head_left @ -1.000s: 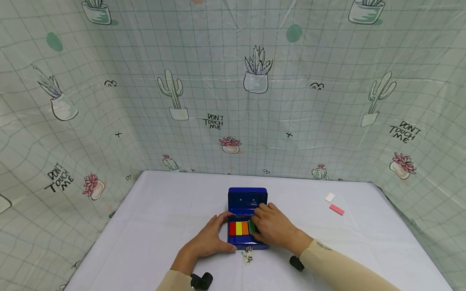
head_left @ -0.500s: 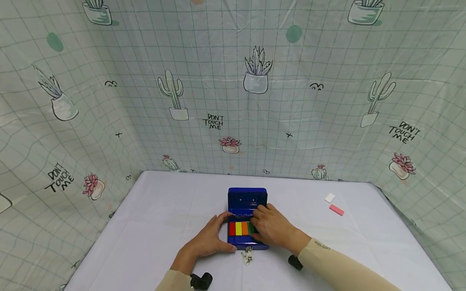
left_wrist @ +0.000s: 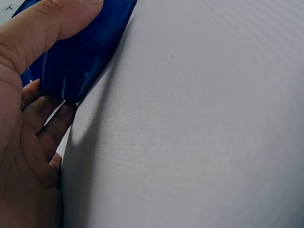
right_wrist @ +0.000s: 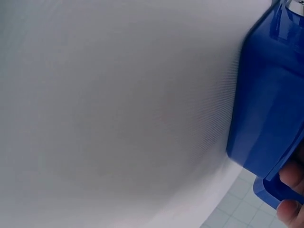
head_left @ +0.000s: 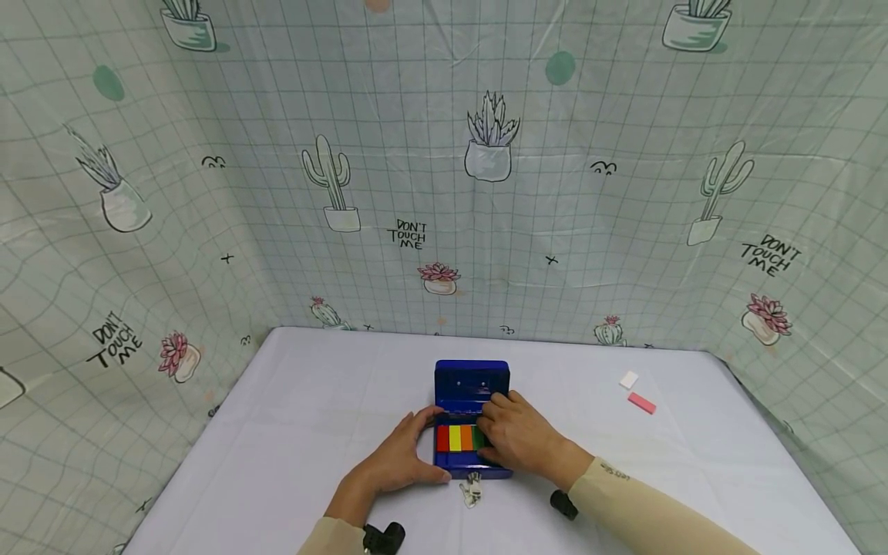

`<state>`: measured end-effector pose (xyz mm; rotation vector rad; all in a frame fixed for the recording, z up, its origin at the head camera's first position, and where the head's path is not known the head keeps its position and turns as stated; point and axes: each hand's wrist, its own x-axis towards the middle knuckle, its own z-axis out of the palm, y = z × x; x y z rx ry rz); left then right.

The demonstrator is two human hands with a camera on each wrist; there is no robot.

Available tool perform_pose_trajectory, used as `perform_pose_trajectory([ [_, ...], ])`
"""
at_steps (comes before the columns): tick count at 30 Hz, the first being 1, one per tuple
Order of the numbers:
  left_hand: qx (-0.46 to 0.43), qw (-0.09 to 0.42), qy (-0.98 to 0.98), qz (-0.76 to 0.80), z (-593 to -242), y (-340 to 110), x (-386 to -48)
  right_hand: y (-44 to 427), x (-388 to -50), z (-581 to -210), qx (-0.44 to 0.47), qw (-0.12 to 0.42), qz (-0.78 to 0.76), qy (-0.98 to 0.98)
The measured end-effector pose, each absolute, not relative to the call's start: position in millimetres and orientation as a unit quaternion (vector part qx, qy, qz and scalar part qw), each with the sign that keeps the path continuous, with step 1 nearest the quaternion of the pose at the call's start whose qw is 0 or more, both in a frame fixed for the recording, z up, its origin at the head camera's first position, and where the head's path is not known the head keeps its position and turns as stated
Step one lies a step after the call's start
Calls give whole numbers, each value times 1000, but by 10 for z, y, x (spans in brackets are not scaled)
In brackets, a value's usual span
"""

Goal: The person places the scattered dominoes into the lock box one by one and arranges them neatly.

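Note:
An open blue metal box (head_left: pixel 461 460) stands on the white cloth, its lid (head_left: pixel 472 378) raised at the back. Inside, red (head_left: pixel 442 438), yellow (head_left: pixel 454 438), orange (head_left: pixel 466 438) and green (head_left: pixel 478 438) blocks lie side by side. The left hand (head_left: pixel 398 462) spans the box's left side, thumb at the front corner, fingers behind; the left wrist view shows this hand (left_wrist: pixel 28 128) against the blue box (left_wrist: pixel 71 66). Over the right part, the right hand (head_left: pixel 520 435) pinches the green block, covering what lies beneath. Its fingers (right_wrist: pixel 292 173) reach over the box wall (right_wrist: pixel 266 104).
Small keys (head_left: pixel 472 490) hang at the box's front. At the right of the table (head_left: pixel 333 378) lie a white block (head_left: pixel 628 379) and a pinkish-red block (head_left: pixel 641 403). A patterned curtain (head_left: pixel 486 208) rises behind and at both sides.
The right hand and the green block have shifted slightly left, toward the orange block. The left hand keeps its hold on the box, and the head view has tilted a little.

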<state>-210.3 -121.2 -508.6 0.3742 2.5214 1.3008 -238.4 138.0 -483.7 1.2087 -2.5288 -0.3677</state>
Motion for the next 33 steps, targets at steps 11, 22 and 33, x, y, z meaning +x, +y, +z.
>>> perform_pose_trajectory([
  [11, 132, 137, 873, 449, -5094, -1220, -2096, 1489, -2383, -4891, 406, 235, -68, -881],
  [22, 117, 135, 881, 439, -5094, -1188, -2088, 1922, -2454, -4807, 365, 286, -21, -886],
  [33, 112, 138, 882, 437, -5095, -1183, -2091, 2662, -2626, -4871, 333, 329, -28, -883],
])
